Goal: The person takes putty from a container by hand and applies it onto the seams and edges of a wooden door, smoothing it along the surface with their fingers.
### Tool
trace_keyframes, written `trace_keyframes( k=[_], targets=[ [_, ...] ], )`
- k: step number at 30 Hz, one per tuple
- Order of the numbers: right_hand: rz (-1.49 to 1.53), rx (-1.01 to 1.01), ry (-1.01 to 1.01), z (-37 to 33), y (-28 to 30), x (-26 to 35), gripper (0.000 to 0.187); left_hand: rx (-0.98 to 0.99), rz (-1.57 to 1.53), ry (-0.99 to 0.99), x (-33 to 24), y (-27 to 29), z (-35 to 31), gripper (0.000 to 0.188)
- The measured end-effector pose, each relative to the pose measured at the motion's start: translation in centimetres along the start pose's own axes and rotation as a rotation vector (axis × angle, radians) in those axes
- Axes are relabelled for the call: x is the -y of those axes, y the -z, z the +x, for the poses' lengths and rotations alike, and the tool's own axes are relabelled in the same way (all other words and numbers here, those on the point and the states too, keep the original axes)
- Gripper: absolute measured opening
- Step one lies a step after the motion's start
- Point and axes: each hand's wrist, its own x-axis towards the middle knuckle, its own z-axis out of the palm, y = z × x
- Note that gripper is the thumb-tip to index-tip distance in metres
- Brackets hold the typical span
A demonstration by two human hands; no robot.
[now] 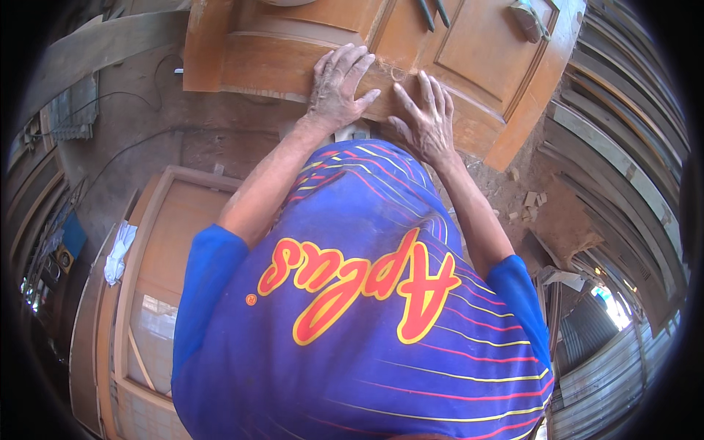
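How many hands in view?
2. The left hand lies on the near part of the panelled wood; the right hand is to its right, on the same wood. Neither is hidden; no others show.

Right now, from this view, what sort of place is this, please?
Probably a woodworking shop: there is a door-like panelled wooden piece, long boards along the right side, and small pale scraps, perhaps offcuts.
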Motion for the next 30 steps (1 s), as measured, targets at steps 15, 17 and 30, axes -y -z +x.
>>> trace_keyframes(
  k=[15, 17, 30],
  targets=[
    [-0.002, -0.090, -0.118, 1.8, -1.1, 0.0, 0.066, 0.012, 0.024, -0.010, 0.0, 0.3, -0.1, 0.073],
    [-0.086, -0.065, -0.072, 1.6, -1.0, 0.2, 0.066, 0.013, 0.019, -0.010, 0.0, 0.1, -0.1, 0.074],
    [0.011, -0.081, -0.074, 3.0, -1.2, -0.5, 0.067, -0.001, 0.009, -0.016, 0.1, 0.0, 0.1, 0.075]
  ],
)
